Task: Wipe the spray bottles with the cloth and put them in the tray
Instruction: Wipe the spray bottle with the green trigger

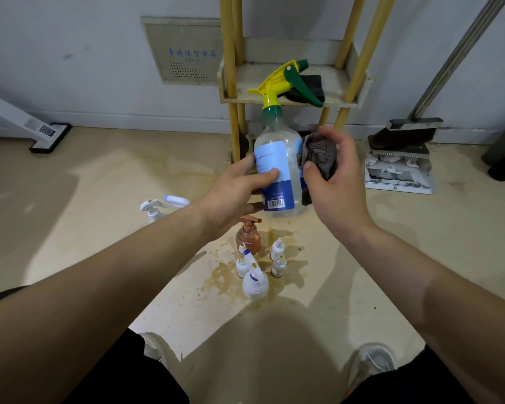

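Wiping step: my left hand (239,193) grips the clear spray bottle (280,158) mid-air, and my right hand (337,185) presses the bunched cloth (319,154) against its right side. Next, finish rubbing, then lift it to the far tray (251,80).

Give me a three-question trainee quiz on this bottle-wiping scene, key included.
1. Multiple choice: which hand holds the cloth? A) left hand B) right hand C) neither
2. True or false: the amber bottle stands on the floor.
3. Fill in: the left hand grips the clear spray bottle, whose trigger head is yellow and ____.
Key: 1 B; 2 true; 3 green.
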A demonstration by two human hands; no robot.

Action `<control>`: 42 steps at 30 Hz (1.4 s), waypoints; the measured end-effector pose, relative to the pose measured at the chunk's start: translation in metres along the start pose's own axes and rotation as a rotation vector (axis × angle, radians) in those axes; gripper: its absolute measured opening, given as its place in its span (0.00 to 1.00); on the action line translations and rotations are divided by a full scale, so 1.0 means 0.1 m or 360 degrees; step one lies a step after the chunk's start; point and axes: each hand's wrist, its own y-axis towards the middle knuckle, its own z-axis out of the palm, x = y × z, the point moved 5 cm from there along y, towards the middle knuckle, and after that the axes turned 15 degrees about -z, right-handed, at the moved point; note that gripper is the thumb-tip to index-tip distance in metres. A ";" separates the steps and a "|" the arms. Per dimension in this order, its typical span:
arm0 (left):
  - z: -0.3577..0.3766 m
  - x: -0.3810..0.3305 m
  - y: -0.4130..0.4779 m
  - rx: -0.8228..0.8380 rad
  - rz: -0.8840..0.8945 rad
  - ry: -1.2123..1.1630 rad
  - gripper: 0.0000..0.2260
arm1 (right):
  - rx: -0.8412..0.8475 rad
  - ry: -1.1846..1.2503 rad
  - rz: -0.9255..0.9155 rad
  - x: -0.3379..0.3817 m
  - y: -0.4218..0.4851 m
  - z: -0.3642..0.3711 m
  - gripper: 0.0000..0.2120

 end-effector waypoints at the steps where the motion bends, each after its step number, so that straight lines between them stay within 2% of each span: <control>1: 0.01 0.00 -0.01 0.0017 0.0033 0.0013 0.17 | -0.0021 0.0054 0.0059 -0.03 0.01 0.00 0.24; 4: -0.01 -0.04 -0.03 0.0020 0.0144 -0.0023 0.22 | -0.0072 0.0073 0.0223 -0.08 0.03 0.00 0.23; 8: -0.04 -0.08 -0.03 -0.0028 0.0165 -0.0154 0.32 | -0.0082 0.0304 0.0385 -0.13 0.05 0.04 0.09; 14: 0.03 0.05 -0.01 -0.0019 0.0023 -0.0301 0.29 | 0.0005 0.0257 0.0257 -0.11 0.02 0.09 0.12; 18: -0.07 -0.01 0.03 -0.0049 0.0048 -0.0348 0.30 | 0.0104 0.0158 0.0073 -0.04 -0.03 0.12 0.17; 21: -0.14 -0.09 0.04 -0.0077 0.0061 -0.0399 0.31 | 0.0205 0.0126 0.0014 0.00 -0.11 0.17 0.23; 27: -0.18 -0.12 0.05 -0.0086 0.0058 -0.0432 0.32 | 0.0328 0.0039 -0.0060 0.09 -0.29 0.24 0.28; 34: -0.17 -0.10 0.01 0.0062 -0.0093 -0.0473 0.26 | 0.0315 0.0124 -0.0023 0.11 -0.27 0.24 0.29; 39: -0.17 -0.08 0.03 -0.0043 0.0036 -0.0313 0.34 | 0.0215 0.0171 -0.0018 0.08 -0.12 0.17 0.26; 42: -0.09 -0.04 0.02 -0.0046 0.0054 -0.0262 0.35 | 0.0178 0.0169 -0.0020 0.07 -0.03 0.12 0.28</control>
